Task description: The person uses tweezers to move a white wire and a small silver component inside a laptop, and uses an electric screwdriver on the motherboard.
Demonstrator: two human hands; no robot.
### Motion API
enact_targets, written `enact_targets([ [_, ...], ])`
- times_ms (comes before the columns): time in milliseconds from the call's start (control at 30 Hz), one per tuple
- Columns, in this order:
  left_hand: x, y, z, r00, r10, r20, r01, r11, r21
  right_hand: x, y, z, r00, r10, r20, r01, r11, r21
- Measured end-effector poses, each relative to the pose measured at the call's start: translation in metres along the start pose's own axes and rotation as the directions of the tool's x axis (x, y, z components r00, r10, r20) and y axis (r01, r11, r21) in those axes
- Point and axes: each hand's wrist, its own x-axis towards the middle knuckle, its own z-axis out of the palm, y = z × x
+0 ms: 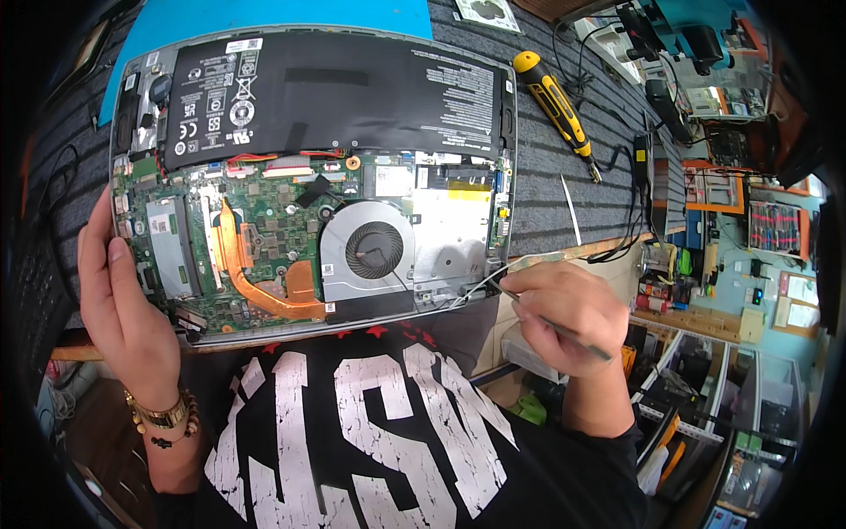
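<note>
An opened laptop base [454, 231] lies at the table's near edge, its insides facing up. It carries a black battery [370, 101] along the far side, a green circuit board [275, 203], a copper heat pipe [251, 295] and a round fan [344, 256]. My left hand [128, 304] is closed on the laptop's left edge, thumb on the near side. At the right front corner my right hand [568, 313] pinches slim grey tweezers [564, 331]. Their tip is close to thin whitish cables [480, 282] at that corner; whether it touches them I cannot tell.
A yellow and black screwdriver [557, 106] lies on the ribbed grey mat [551, 212], near a thin white strip [571, 210]. Black cables [621, 247] run over the table's right edge. A blue mat [291, 16] lies behind the laptop. Shelves and drawers [696, 370] stand at the right.
</note>
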Motion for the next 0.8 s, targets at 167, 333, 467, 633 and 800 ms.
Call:
enact_targets([
  [167,-0.002,-0.001,-0.002,1.000,0.003,0.003,-0.003,1.000,0.013,0.000,-0.004,-0.007,0.998,0.061,-0.027,-0.060,0.996,0.064],
  [333,-0.002,0.005,-0.001,1.000,-0.019,0.001,0.019,0.999,0.040,-0.006,-0.005,-0.013,0.994,0.094,-0.061,-0.089,0.993,0.078],
  [467,-0.008,0.002,-0.002,0.996,-0.090,-0.002,0.089,0.992,-0.084,-0.033,0.004,-0.012,0.958,0.246,-0.149,-0.206,0.948,0.242],
  [633,-0.012,-0.004,0.001,0.993,-0.104,-0.047,0.099,0.990,-0.098,-0.069,0.006,0.016,0.755,0.588,-0.292,-0.296,0.702,0.647],
  [800,-0.007,-0.014,-0.009,0.985,-0.154,-0.081,0.141,0.979,-0.149,-0.083,0.008,0.038,0.666,0.682,-0.304,-0.237,0.579,0.780],
])
